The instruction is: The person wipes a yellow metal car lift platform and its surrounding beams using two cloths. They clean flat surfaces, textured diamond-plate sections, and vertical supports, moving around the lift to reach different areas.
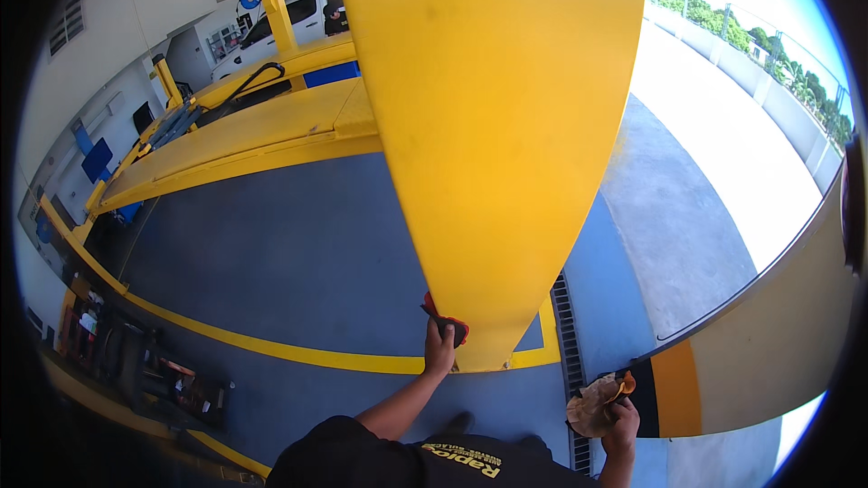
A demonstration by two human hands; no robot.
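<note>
The left hand (440, 354) and the right hand (621, 426) are both closed around something soft. A yellow column (497, 154) stands before the person. At the right is a beige surface (759, 361) with orange and black bands (680, 389). Near these bands, the right hand grips a crumpled tan-and-orange rag (592, 408). The smaller red-and-black cloth (455, 327), in the left hand, is at the column's lower left edge.

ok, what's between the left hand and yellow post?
A red-black cloth, held by the left hand near the foot of the yellow post; head view.
</note>
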